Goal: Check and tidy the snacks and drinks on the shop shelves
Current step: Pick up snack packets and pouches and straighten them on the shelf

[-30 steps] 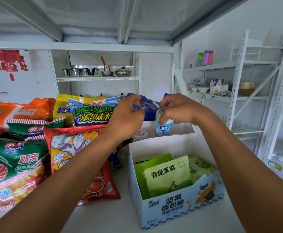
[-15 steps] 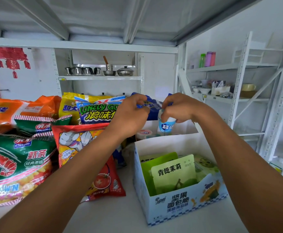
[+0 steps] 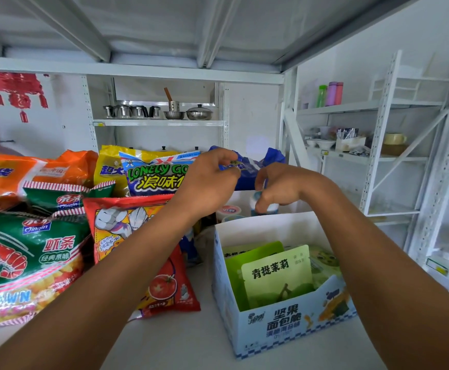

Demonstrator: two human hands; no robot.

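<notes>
A: Pinching the blue bag (image 3: 247,170), is the left hand (image 3: 207,182)?
B: Yes, at the shelf's (image 3: 191,340) back. The right hand (image 3: 282,186) grips a small bottle (image 3: 270,206) behind the box (image 3: 285,324).

**Both our arms reach forward, hands close together**

Our two bare forearms run up from the lower corners and converge toward the middle. Our left hand (image 3: 208,184) is raised, its back toward us, wrist a little bent, with thumb and forefinger pinched together at the upper right of the hand on the edge of a blue packet (image 3: 247,169). Our right hand (image 3: 285,186) sits just beside it and slightly lower, knuckles up, fingers (image 3: 262,204) curled downward and closed around the top of a small bottle (image 3: 271,208). The two hands are near each other but do not touch.
</notes>
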